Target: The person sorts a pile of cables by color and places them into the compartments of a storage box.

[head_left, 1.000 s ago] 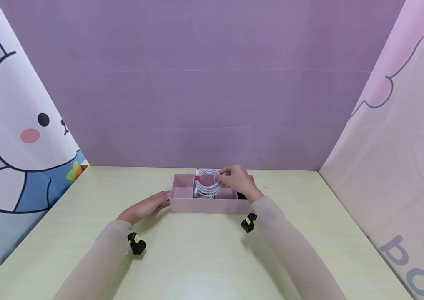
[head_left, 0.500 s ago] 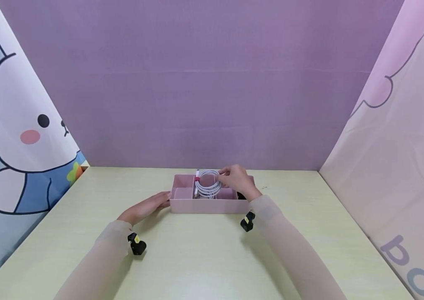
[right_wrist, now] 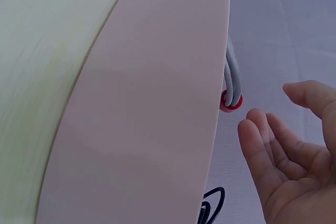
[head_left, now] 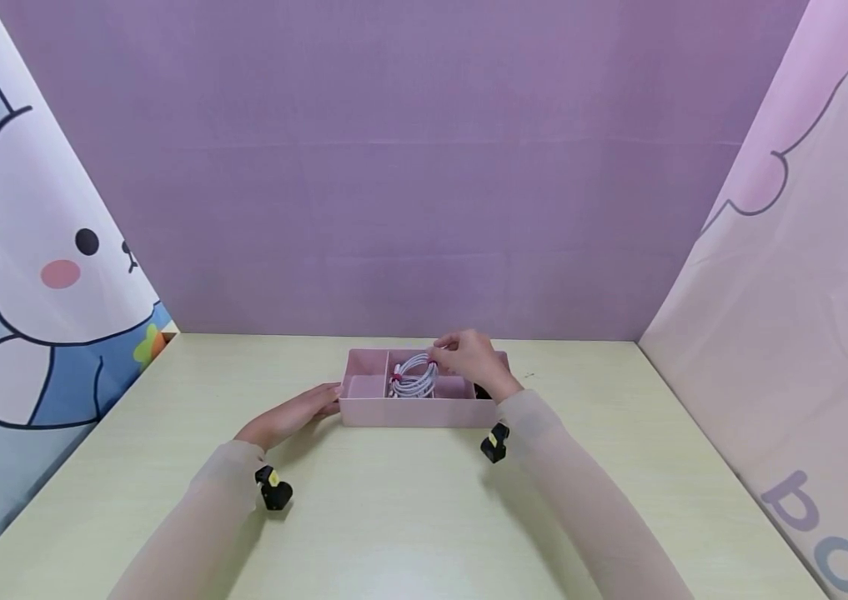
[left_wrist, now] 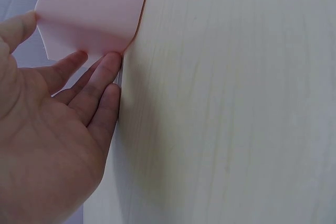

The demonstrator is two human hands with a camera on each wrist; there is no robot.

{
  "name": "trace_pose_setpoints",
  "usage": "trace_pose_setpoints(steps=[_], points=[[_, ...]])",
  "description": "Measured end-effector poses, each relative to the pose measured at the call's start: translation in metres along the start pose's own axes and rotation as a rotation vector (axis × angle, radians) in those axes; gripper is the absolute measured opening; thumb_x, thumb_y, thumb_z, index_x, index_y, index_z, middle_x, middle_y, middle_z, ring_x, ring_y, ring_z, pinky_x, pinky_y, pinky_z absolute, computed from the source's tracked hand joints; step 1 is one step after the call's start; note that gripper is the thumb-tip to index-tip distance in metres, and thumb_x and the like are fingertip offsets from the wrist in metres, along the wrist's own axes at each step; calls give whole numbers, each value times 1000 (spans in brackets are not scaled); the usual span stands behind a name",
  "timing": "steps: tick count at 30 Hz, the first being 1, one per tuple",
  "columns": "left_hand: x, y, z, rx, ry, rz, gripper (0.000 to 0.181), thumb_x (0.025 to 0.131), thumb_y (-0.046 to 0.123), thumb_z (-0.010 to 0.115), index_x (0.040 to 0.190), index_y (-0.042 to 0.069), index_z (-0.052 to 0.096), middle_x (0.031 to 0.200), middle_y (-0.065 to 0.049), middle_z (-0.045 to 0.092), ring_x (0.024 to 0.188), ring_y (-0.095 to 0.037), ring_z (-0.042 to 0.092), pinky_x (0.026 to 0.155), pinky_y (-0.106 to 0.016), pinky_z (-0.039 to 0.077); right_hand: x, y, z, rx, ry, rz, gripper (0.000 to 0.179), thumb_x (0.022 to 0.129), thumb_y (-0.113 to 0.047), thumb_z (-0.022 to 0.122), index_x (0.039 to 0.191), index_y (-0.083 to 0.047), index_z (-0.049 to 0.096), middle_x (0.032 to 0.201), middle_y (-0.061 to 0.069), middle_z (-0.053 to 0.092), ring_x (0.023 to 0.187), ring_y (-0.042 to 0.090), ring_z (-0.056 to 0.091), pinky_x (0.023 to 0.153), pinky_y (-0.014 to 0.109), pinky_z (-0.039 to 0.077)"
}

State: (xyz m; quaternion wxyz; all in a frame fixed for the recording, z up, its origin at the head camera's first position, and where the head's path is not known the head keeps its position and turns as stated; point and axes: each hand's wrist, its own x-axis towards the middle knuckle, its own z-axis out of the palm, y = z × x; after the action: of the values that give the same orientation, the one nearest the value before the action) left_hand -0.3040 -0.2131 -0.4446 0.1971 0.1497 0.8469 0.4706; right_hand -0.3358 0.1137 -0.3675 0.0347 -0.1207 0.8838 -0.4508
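A coiled white cable [head_left: 413,385], bound with red ties, lies in the middle compartment of a pink divided box [head_left: 416,412]. In the right wrist view, part of the cable [right_wrist: 232,74] and a red tie [right_wrist: 231,101] show above the box wall. My right hand [head_left: 471,360] hovers over the box beside the coil; its thumb and fingers are apart, holding nothing. At the box's left end, my left hand [head_left: 296,414] touches the wall with extended fingers. The left wrist view shows its thumb near the upper rim and fingertips [left_wrist: 110,61] against the end wall.
Black cable [right_wrist: 210,205] pokes out of the box's right compartment, partly behind my right hand in the head view. The box stands on a pale wooden table [head_left: 408,508], near the purple backdrop [head_left: 408,183]. Printed cloths flank both sides.
The white cable coil has dropped from upright against the divider to lower in the middle compartment. My right fingers have let go of it. The left hand has stayed in place.
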Motion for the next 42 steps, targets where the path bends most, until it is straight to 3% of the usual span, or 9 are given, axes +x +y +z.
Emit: trace_pose_setpoints(steps=[6,15,25,33,42], points=[[-1,0,0,5,-1,-6,72,106,58,28,160,11,22,155,-13,41,147,-36,27,118,-62,9,-1,-1,0,-2,-6,-12,31,97,-26,69,119,-4,71,102,7,71,81,22,74,82,38,59],[-2,2,0,-3,8,-8,72,106,57,30,160,10,23,154,-14,43,147,-37,28,118,-62,9,-6,-3,0,-30,-27,-51,31,97,-27,68,118,-4,72,101,6,72,91,33,72,80,36,59],[-1,1,1,0,8,-12,70,106,56,29,160,12,22,155,-12,42,147,-35,27,118,-62,9,-16,0,-2,-130,-8,-153,28,97,-31,68,114,-9,75,97,-2,72,87,15,66,80,35,56],[-1,1,0,-2,12,-7,72,106,57,29,160,11,23,155,-13,42,148,-37,25,118,-63,7,-28,-5,0,-164,-1,-133,27,95,-30,71,113,-11,75,94,-4,70,85,15,62,72,31,53],[-1,0,0,-1,22,-13,74,105,59,30,160,11,23,154,-12,44,147,-36,27,118,-62,8,-35,1,-3,-189,31,-136,23,95,-28,72,111,-12,76,95,-4,71,86,14,63,73,29,55]])
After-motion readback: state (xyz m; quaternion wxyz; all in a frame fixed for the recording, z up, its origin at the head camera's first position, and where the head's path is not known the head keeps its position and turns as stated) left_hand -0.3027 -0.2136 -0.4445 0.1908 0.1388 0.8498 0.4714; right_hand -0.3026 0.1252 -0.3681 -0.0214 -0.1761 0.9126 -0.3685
